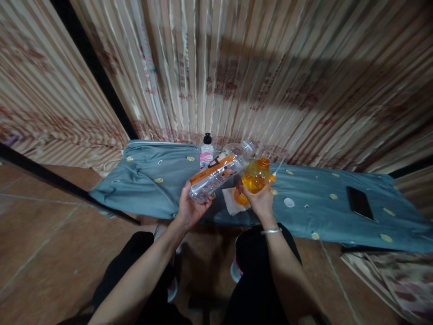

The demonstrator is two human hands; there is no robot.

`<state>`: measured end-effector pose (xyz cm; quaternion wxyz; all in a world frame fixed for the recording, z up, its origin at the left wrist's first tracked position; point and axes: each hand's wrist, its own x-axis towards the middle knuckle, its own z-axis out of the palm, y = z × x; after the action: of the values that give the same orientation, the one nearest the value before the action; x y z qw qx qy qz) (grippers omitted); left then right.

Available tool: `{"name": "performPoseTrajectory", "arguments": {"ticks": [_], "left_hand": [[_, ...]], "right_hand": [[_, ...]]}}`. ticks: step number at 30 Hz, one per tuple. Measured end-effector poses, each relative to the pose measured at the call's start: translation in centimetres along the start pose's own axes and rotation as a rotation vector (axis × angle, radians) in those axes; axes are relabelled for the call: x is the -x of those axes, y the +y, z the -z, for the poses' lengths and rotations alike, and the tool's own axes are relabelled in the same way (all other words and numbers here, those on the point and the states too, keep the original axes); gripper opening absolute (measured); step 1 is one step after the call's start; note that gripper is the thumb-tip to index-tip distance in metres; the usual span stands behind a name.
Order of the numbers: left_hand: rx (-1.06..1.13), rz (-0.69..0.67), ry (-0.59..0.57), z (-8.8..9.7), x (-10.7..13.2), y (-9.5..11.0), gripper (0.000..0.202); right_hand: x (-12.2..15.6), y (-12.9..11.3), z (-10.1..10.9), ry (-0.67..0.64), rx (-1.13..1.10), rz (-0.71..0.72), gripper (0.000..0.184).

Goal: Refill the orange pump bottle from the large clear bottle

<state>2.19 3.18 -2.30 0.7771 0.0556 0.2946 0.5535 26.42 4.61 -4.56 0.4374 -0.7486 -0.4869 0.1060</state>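
My left hand point(192, 205) is closed round the base of a clear plastic bottle point(219, 171) with an orange label. That bottle is tilted, its mouth end pointing up and to the right. In my right hand point(260, 203) is an orange bottle point(254, 177) with liquid in it, its neck open at the top. The clear bottle's neck lies just behind the orange bottle; whether they touch I cannot tell. An orange pump top point(272, 178) with a pale tube shows beside my right hand. Under the orange bottle lies a white tissue point(232, 198).
A small bottle with a black cap point(206, 151) stands behind the clear bottle. A dark phone point(359, 203) lies at the right on the blue cloth-covered bench point(314, 207). Striped curtains point(216, 67) hang behind it, and a black post point(98, 72) rises at the left.
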Motion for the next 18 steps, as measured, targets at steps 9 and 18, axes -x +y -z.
{"name": "performPoseTrajectory", "arguments": {"ticks": [9,18], "left_hand": [[-0.016,-0.041,0.013,0.1,-0.1,0.3,0.051],[-0.034,-0.066,-0.060,0.9,-0.5,0.3,0.058]], "right_hand": [[0.1,0.0,0.0,-0.006,0.012,-0.023,0.090],[0.1,0.4,0.0,0.007,0.051,-0.034,0.099]]}}
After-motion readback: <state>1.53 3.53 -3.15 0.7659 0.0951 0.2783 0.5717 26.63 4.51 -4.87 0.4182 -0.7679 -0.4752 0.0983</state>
